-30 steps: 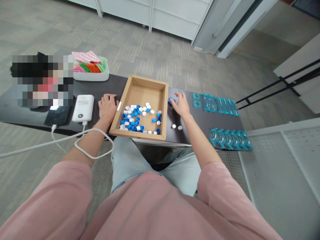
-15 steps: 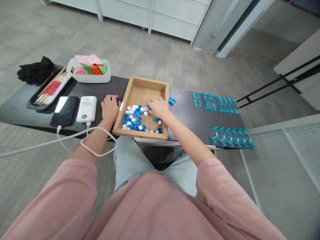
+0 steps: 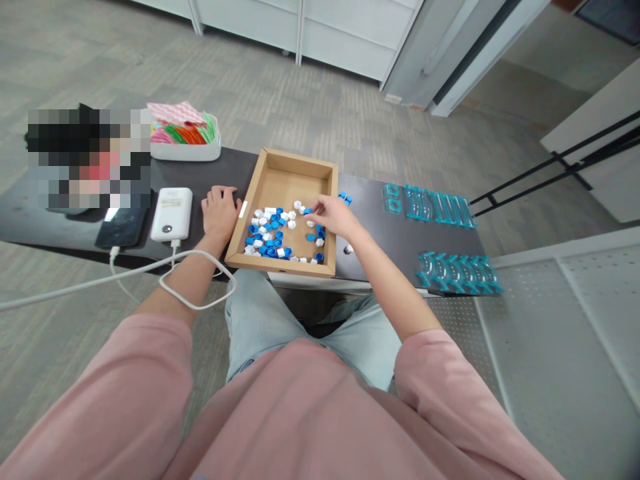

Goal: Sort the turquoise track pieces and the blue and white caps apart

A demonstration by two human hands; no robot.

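A shallow cardboard tray (image 3: 333, 180) lies on the dark table before me, with many small blue and white hexagonal pieces (image 3: 270, 240) gathered toward its near side. My right hand (image 3: 333, 217) reaches over the tray's right wall, thumb and fingers pinched at a blue hexagonal piece (image 3: 307, 211). Loose white pieces (image 3: 298, 205) lie just left of those fingertips. My left hand (image 3: 221, 210) rests on the table against the tray's left side, fingers slightly bent and apart, holding nothing.
Blue pieces (image 3: 345, 198) and a white piece (image 3: 349, 249) sit right of the tray. Farther right are clear teal-edged plastic parts (image 3: 440, 207). On the left are a power bank (image 3: 171, 213) with a white cable (image 3: 200, 257), a phone (image 3: 123, 230) and a white basket (image 3: 185, 150).
My right hand has drawn to the right, from the middle of the tray toward its right wall, and now pinches a blue piece. Several pieces have shifted. My left hand stays in place.
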